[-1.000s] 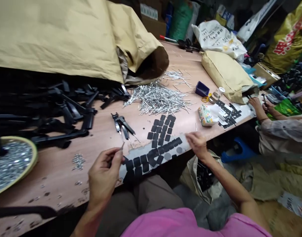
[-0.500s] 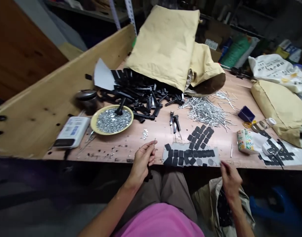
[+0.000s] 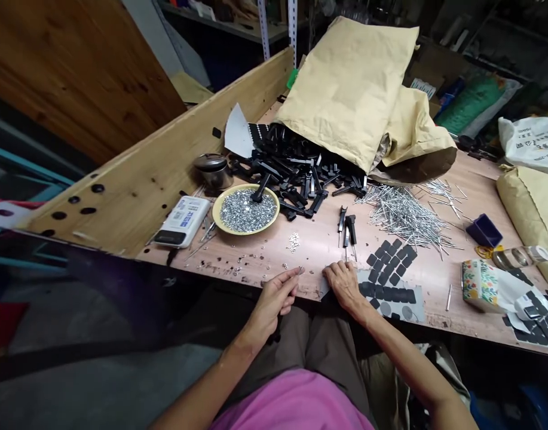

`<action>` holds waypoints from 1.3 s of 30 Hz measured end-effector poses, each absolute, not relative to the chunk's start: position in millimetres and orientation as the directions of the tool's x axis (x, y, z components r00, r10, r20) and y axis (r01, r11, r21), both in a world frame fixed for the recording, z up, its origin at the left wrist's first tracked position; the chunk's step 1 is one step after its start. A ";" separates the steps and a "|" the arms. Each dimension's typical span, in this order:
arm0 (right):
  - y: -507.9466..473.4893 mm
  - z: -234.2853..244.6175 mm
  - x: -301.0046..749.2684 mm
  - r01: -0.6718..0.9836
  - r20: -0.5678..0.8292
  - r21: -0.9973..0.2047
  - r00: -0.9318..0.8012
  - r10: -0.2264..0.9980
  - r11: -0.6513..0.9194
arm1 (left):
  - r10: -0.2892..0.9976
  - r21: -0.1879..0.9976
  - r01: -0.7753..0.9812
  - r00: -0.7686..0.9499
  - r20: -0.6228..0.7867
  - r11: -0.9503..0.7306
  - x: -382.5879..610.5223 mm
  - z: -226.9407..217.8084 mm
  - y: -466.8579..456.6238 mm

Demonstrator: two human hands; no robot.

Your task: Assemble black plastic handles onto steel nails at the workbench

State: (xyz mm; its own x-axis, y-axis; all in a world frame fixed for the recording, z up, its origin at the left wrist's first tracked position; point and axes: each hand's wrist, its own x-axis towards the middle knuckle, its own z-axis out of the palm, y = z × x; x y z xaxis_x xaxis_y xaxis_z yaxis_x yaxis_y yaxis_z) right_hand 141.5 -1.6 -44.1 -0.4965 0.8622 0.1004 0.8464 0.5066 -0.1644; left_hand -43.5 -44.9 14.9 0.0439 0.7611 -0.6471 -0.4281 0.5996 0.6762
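My left hand point(image 3: 276, 301) is closed in a pinch near the table's front edge, with a tiny piece I cannot make out at its fingertips. To its right, my right hand point(image 3: 344, 286) rests palm down, its bent fingers close together on the left end of a grey sheet point(image 3: 418, 301) bearing black rounded pads point(image 3: 385, 292). What lies under those fingers is hidden. Several loose black pads point(image 3: 390, 263) are laid out beyond the sheet. Behind my hands are a few black parts with metal pins point(image 3: 349, 230) and a small heap of tiny metal pieces point(image 3: 294, 242).
A yellow bowl point(image 3: 245, 233) holds small shiny metal pieces. Black plastic parts point(image 3: 309, 179) spill from a paper sack point(image 3: 345, 89), beside a pile of thin metal rods point(image 3: 403, 215). A white device point(image 3: 184, 218), a tissue box point(image 3: 480, 283) and a wooden side board point(image 3: 166, 143) surround the work area.
My right hand has moved left from beyond the sheet's right end onto its left end. My left hand keeps its pinch. The camera view has turned left.
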 end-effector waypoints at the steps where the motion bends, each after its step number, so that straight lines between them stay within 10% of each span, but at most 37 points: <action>1: -0.4 -40.9 141.1 0.838 0.099 -0.307 -0.443 0.891 0.451 | 0.757 0.661 -0.432 0.081 -0.649 0.613 -42.0 15.1 -45.0; 5: 3.1 -21.5 136.3 0.440 -0.118 -0.898 -0.234 0.965 -0.004 | 0.742 0.618 -0.428 0.240 -0.626 0.660 -30.9 16.3 -45.1; 12: -5.0 3.3 130.1 -0.105 -0.429 -0.880 -0.246 0.869 -0.464 | 0.775 0.644 -0.441 0.259 -0.576 0.626 -14.8 16.4 -42.9; 24: -6.9 13.0 149.8 -0.146 -0.431 -0.866 -0.269 0.861 -0.478 | 0.776 0.700 -0.337 0.315 -0.547 0.630 -12.0 18.4 -43.6; 34: -14.1 29.0 163.2 0.301 0.017 -0.948 -0.286 0.958 0.106 | 0.936 0.953 -0.024 0.196 -0.292 0.302 -13.4 20.9 -38.8; 39: -17.1 26.5 168.9 0.311 -0.005 -0.946 -0.291 0.957 0.090 | 0.951 0.978 0.086 0.231 -0.207 0.192 -11.0 21.5 -39.4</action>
